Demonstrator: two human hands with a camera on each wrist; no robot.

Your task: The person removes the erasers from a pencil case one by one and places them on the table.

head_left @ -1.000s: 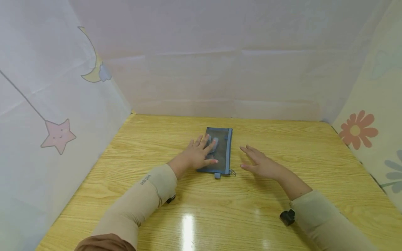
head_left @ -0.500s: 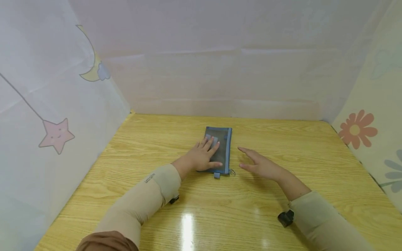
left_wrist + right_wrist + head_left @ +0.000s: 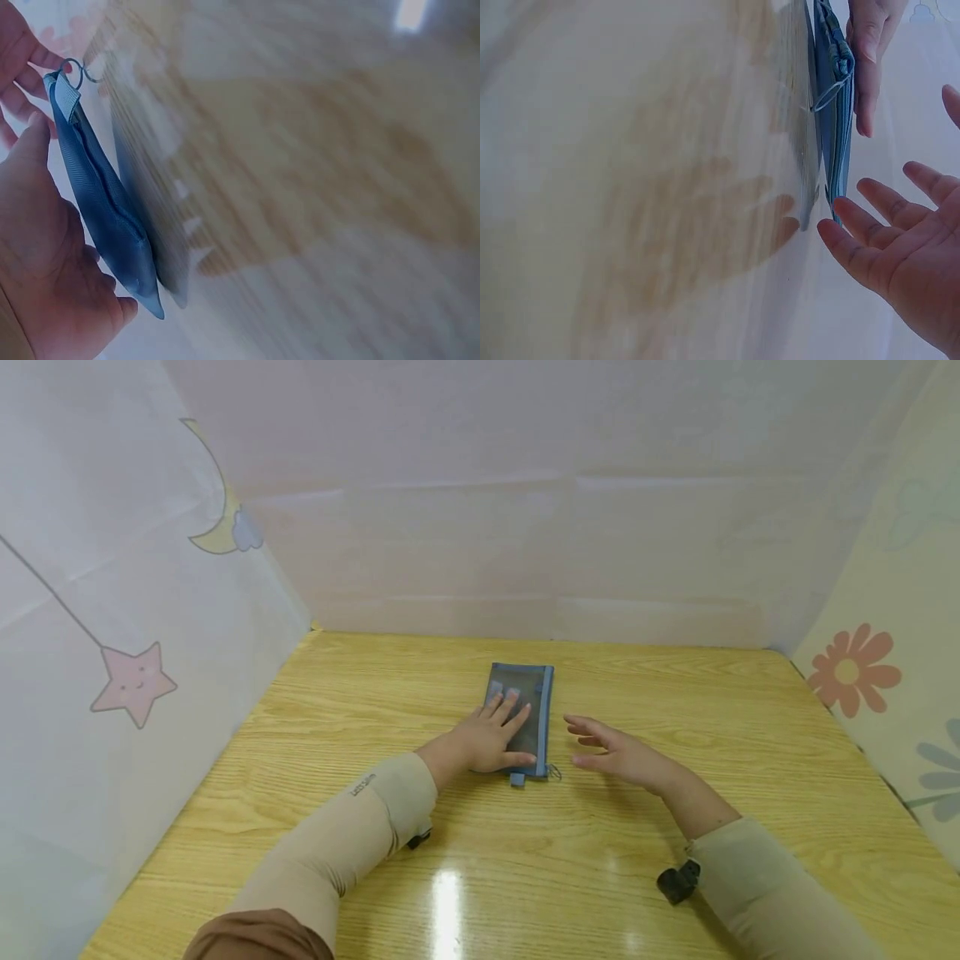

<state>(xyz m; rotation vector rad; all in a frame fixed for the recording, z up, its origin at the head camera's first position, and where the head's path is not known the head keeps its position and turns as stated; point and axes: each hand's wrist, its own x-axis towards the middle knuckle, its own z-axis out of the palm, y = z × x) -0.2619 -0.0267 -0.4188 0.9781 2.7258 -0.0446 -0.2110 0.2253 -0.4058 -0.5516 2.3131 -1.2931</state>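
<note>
A blue zippered mesh pouch [image 3: 527, 717] lies flat on the table, its zipper along the right edge and a ring-like pull at the near right corner. My left hand [image 3: 487, 739] rests over its left part with the fingers spread. Pale bluish shapes show through the mesh by the fingertips; what they are I cannot tell. In the left wrist view the pouch [image 3: 105, 202] is seen edge-on, the hand [image 3: 52, 262] along it. To the right of the pouch, apart from it, my right hand [image 3: 618, 756] hovers with loosely bent fingers and holds nothing.
The wooden table [image 3: 360, 693] has a pale wall sheet [image 3: 540, 552] behind it and printed sheets at both sides. A small black device [image 3: 678, 882] sits at the right wrist, and another [image 3: 419, 838] at the left.
My left hand has slid a little right and nearer across the pouch. The right hand has drifted slightly left, its fingers bending a bit. The pouch has stayed nearly in place.
</note>
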